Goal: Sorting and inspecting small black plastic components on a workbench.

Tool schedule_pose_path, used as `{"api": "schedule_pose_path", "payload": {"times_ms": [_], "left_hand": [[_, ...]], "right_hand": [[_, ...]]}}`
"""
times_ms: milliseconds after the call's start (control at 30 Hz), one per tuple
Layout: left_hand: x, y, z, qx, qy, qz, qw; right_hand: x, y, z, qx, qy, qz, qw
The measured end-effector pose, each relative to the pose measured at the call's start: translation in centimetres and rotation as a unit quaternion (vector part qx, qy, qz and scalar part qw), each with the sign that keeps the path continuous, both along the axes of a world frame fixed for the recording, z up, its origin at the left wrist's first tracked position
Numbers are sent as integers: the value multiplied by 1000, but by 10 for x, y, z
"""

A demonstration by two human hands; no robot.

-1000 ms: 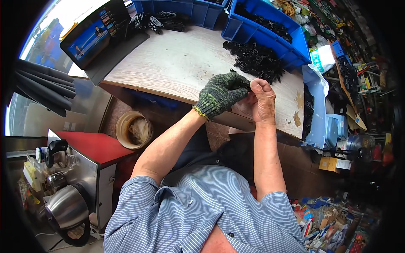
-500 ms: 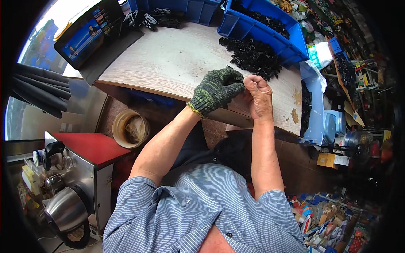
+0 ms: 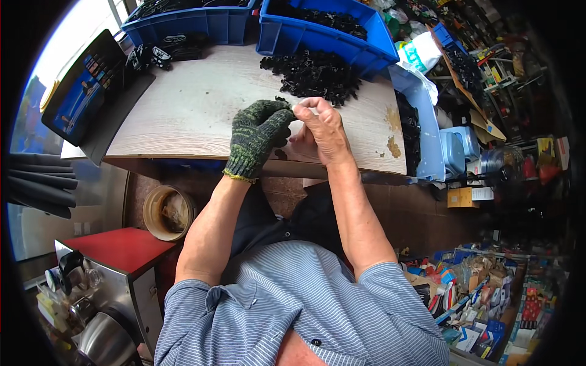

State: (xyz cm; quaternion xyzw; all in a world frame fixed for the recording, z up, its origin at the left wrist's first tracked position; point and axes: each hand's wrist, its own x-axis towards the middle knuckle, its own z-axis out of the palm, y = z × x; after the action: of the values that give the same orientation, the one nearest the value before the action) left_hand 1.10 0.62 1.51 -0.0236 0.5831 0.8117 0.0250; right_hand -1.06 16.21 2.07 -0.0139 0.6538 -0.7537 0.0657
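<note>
My left hand (image 3: 256,137), in a green and black knitted glove, is closed with its fingertips together above the near part of the table. A small black part shows at those fingertips, too small to make out in detail. My bare right hand (image 3: 326,131) meets it there, thumb and forefinger pinched together; whatever they grip is hidden. Just beyond both hands, a heap of small black plastic parts (image 3: 320,76) lies on the pale wood-grain table (image 3: 183,116).
Behind the heap stands a blue crate (image 3: 326,39) of black parts, with another blue crate (image 3: 189,27) to its left. A tablet (image 3: 85,85) plays video at far left. At right is a light-blue bin (image 3: 430,143); a bucket (image 3: 169,213) sits below the table's left side.
The whole view has shifted, so the table and both hands appear further left. My hands stay together at the fingertips, the right one turned slightly more over the left.
</note>
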Motion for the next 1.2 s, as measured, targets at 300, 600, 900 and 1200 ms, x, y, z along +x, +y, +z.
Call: {"api": "schedule_pose_path", "payload": {"times_ms": [300,600,900,1200], "left_hand": [[3,5,3,40,-33,5,999],[-23,-11,-32,-249,239,130,929],[-70,-13,-19,-658,343,14,670],[-55,-15,-22,-552,388,77,734]], "right_hand": [[0,3,-6,98,1,14,995],[5,35,-9,-85,-7,-73,994],[-13,141,23,-119,-22,-408,905],[-2,75,-11,-66,-72,-175,980]]}}
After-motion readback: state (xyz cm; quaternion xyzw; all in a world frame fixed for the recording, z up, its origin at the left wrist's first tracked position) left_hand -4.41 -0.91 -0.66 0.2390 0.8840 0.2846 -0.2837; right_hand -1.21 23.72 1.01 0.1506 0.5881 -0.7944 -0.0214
